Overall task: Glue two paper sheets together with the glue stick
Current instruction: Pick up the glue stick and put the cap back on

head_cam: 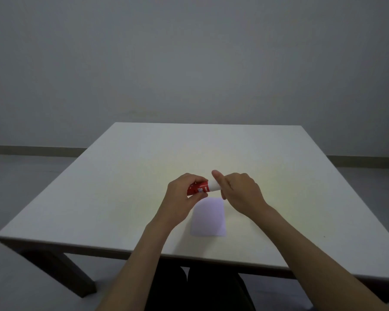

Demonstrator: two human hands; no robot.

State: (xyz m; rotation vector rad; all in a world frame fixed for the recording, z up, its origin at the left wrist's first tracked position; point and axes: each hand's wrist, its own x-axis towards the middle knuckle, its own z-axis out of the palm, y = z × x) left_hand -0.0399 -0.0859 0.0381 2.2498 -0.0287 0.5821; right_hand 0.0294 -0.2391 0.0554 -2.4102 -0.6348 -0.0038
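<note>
Both hands grip the glue stick [200, 188] above the paper [208, 217]: left hand [184, 194] its red body, right hand [238, 190] its white cap.

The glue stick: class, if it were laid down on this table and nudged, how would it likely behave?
The glue stick is a round tube, so on its side it would probably roll across the flat table. It looks small and is held by fingertips of the left hand and right hand, so it is likely light. Its smooth plastic may be slightly slippery.

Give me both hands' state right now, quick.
Left hand: closed, grip on the red cylindrical glue stick body.
Right hand: closed on the stick's white cap, above the pale paper sheet.
</note>
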